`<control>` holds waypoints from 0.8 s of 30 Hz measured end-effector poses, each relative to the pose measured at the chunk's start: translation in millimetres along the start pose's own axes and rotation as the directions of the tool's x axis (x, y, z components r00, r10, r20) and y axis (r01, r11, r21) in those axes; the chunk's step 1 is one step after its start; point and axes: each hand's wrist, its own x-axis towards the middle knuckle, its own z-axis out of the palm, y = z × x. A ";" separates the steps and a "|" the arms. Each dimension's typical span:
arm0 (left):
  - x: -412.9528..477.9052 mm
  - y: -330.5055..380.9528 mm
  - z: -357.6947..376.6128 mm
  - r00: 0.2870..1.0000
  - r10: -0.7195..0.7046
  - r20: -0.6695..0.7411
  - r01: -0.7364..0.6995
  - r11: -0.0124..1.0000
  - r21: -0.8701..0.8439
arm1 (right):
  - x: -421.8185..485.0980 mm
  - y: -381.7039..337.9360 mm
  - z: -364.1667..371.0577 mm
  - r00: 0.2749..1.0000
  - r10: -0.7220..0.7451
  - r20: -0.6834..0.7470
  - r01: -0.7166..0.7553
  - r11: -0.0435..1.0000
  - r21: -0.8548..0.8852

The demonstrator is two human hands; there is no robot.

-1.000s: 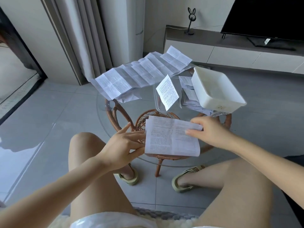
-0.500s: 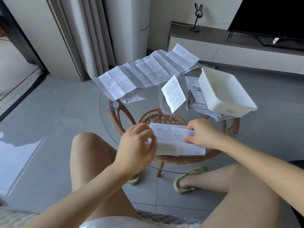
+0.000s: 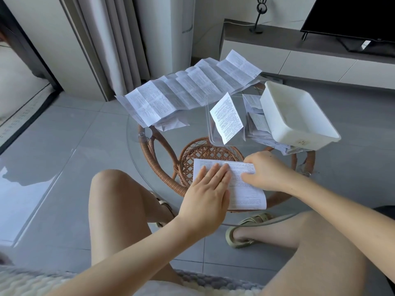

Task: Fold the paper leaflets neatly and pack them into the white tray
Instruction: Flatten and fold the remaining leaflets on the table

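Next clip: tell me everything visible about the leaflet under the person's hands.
The leaflet is thin white paper covered in small black print, a rough rectangle lying flat on the glass table near its front edge. The left hand presses its left half with straight fingers. The right hand rests on its upper right part, fingers curled; whether it pinches the edge is unclear.

Left hand (image 3: 208, 189) flat, right hand (image 3: 265, 173) loosely curled
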 end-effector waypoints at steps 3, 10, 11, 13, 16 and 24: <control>-0.6 -0.7 1.4 1.000 -0.005 0.006 0.004 0.999 0.052 | 1.7 -1.2 -1.0 1.000 0.003 0.005 -0.002 1.000 -0.011; 2.5 1.3 0.4 1.000 -0.025 -0.005 0.026 0.995 0.093 | 3.7 -3.5 -4.4 1.000 0.013 0.018 -0.012 0.999 -0.040; 2.4 1.3 0.8 1.000 -0.025 -0.006 0.025 0.995 0.096 | 3.9 -4.2 -4.8 1.000 0.012 0.020 -0.011 0.999 -0.045; 3.1 1.0 0.2 0.999 -0.040 0.012 0.039 0.995 0.096 | 3.6 -6.3 -5.7 1.000 0.009 0.022 -0.007 0.998 -0.057; 3.4 1.0 -0.7 0.998 -0.051 0.035 0.048 0.995 0.084 | 2.6 -8.4 -6.6 1.000 0.012 0.024 -0.011 0.998 -0.067; 2.4 1.5 -3.6 0.995 -0.052 0.088 0.043 0.994 0.100 | 3.0 -7.3 -2.1 1.000 0.023 0.001 -0.023 0.998 -0.064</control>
